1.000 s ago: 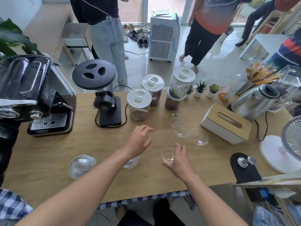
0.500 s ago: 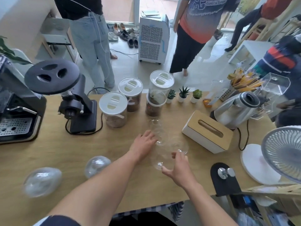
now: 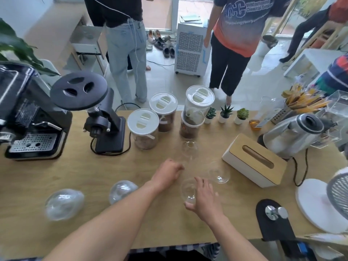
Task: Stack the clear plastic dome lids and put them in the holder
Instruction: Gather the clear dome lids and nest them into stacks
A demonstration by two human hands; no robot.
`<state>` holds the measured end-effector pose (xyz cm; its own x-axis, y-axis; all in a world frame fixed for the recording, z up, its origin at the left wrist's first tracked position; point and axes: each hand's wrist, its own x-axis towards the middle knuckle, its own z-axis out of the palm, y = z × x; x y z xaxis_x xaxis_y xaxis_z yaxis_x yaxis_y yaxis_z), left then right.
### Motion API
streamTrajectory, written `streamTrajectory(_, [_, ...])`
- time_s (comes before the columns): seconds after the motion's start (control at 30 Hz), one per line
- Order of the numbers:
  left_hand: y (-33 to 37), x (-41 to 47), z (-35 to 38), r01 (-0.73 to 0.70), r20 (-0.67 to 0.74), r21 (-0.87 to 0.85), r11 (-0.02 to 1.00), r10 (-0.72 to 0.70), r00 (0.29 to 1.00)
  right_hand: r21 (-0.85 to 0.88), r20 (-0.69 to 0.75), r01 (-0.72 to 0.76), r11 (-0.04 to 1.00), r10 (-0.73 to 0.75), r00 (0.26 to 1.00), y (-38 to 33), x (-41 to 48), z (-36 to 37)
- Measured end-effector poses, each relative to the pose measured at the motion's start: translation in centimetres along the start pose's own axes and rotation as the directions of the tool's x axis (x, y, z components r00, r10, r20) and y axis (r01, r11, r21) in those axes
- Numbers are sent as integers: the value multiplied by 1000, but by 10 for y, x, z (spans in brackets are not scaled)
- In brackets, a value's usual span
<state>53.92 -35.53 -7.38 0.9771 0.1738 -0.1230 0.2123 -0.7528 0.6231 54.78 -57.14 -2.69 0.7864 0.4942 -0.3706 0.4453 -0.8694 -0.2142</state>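
Observation:
Several clear plastic dome lids lie on the wooden counter [image 3: 56,240]. One dome lid [image 3: 188,191] sits between the thumb and fingers of my right hand [image 3: 204,200], just above the counter. Another lid [image 3: 219,174] rests to its right, apart from the hand. A further lid [image 3: 188,148] stands by the jars, and my left hand [image 3: 167,174] has its curled fingertips just below it; contact is unclear. Two more lids [image 3: 64,204] [image 3: 122,191] lie to the left of my left arm.
A coffee grinder [image 3: 101,119], espresso machine [image 3: 24,117] and white-lidded jars [image 3: 143,129] line the back. A tissue box [image 3: 254,161], kettle [image 3: 293,136], fan base [image 3: 316,200] and clear acrylic stand [image 3: 337,108] crowd the right. People stand beyond the counter.
My left hand has reached forward and curled its spread fingers. My right hand keeps its lid. My view has shifted, bringing two lids on the left into sight.

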Motion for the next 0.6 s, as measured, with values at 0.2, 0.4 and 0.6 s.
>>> streamTrajectory(0.2, [18,-36,-67,168,-43,-631,757,-250,967,231,-4,-21,973,22,1000,-9,-5,-6])
streamTrajectory(0.4, [-13,-113,-134,162,7,-937,311,-446,895,347,-1,6,938,-6,1000,-37,-11,-12])
streamTrajectory(0.6, [-65,-199,-150,189,125,-980,55,-567,814,398,-4,80,914,-85,996,-87,-24,-13])
